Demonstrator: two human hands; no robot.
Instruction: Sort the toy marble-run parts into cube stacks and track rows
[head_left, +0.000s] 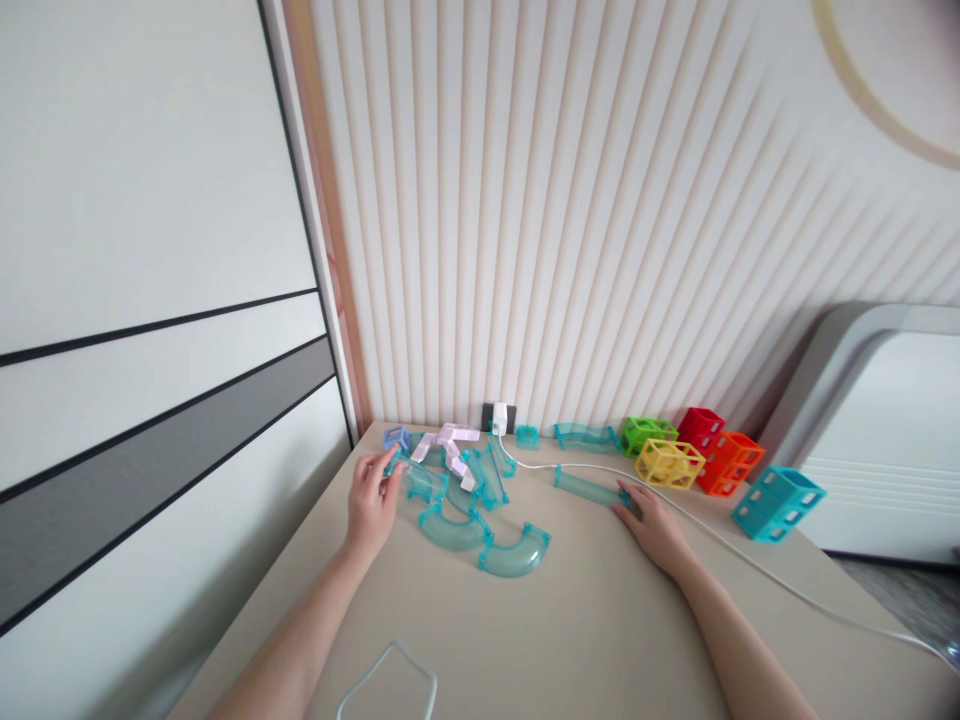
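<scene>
My left hand (373,500) is closed, pinching the near-left end of a translucent teal marble-run track piece (421,480) at the back left of the table. Around it lie several more teal pieces, among them a curved track (517,556) and a wider curve (450,532). A lilac branched piece (456,446) and a small blue cube frame (396,437) sit just behind. On the right, my right hand (652,522) has its thumb and fingers around the right end of a straight teal track (591,487), which lies on the table.
Block frames in green (645,436), yellow (670,464), red (700,428), orange (730,463) and teal (778,503) stand at the back right. A white cable (720,535) runs from a wall plug (499,418) across the table. Another cable loop (431,672) lies near the front.
</scene>
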